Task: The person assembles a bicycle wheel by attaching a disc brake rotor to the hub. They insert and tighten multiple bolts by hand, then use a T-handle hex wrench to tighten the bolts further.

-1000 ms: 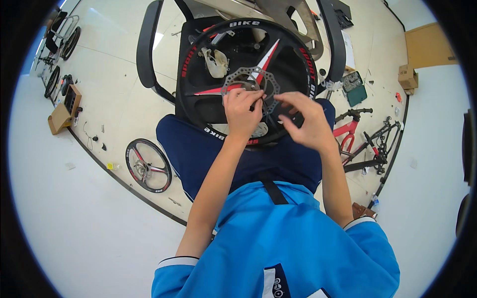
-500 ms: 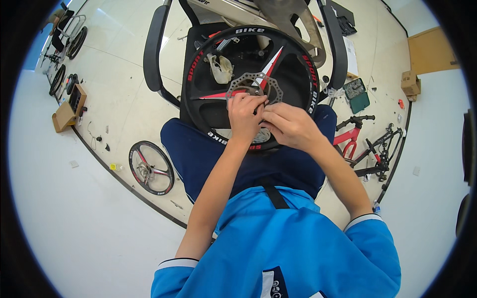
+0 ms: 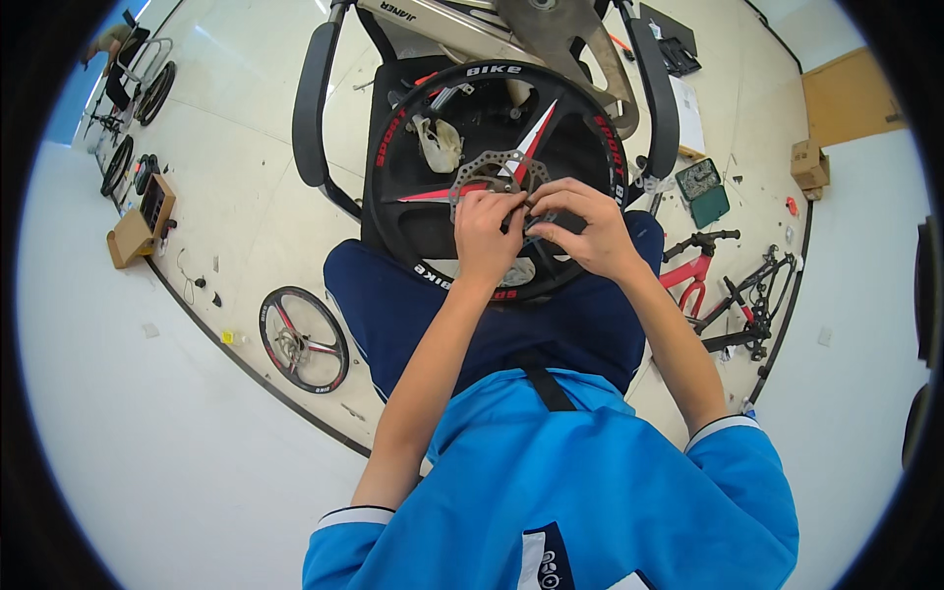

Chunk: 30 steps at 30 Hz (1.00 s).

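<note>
A black bicycle wheel [image 3: 383,211] with red-and-white spokes lies flat on the seat of a black chair, close against my knees. A perforated metal brake disc [image 3: 472,169] sits over its hub. My left hand [image 3: 487,236] is closed, its fingertips pinched together at the near edge of the disc. Beside it, my right hand [image 3: 587,231] curls its thumb and fingers around something small and dark at the hub. Fingers hide most of what either hand pinches. A crumpled clear plastic bag [image 3: 439,145] shows between the spokes.
Chair armrests [image 3: 313,103] flank the wheel, and a pale bike frame [image 3: 472,34] lies beyond it. Another wheel [image 3: 303,339] is on the floor at left. A red frame [image 3: 693,280] and an open green case [image 3: 706,202] lie at right. A person [image 3: 113,41] is far left.
My right hand has turned and its fingers have opened out a little at the hub. My left hand stays at the disc. The whole view has shifted slightly.
</note>
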Each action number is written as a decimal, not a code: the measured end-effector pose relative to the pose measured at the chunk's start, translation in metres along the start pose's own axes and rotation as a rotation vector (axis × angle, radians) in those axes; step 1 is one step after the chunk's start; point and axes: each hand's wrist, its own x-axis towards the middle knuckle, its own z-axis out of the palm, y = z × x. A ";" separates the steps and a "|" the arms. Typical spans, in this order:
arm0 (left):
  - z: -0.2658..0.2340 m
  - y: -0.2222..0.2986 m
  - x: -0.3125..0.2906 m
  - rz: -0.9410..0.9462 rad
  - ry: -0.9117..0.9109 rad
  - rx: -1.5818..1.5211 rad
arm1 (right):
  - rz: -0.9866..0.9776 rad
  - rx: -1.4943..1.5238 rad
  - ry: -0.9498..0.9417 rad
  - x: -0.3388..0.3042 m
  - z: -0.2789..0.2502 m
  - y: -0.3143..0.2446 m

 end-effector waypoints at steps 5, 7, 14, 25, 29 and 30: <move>-0.009 0.007 -0.004 -0.009 -0.030 -0.016 | 0.104 0.114 0.149 -0.013 -0.002 0.015; -0.009 0.007 -0.005 0.002 -0.046 -0.034 | 0.073 0.106 0.140 -0.018 0.005 0.011; -0.010 -0.001 0.000 -0.015 -0.089 -0.044 | -0.088 0.034 0.093 -0.006 0.025 0.014; -0.007 -0.005 -0.001 0.018 -0.079 -0.036 | -0.044 -0.036 0.094 -0.010 0.038 0.009; -0.008 -0.001 0.000 0.009 -0.071 -0.033 | -0.009 0.044 0.071 -0.009 0.032 0.010; -0.008 0.000 0.001 0.012 -0.070 -0.026 | -0.034 0.038 0.078 -0.008 0.030 0.011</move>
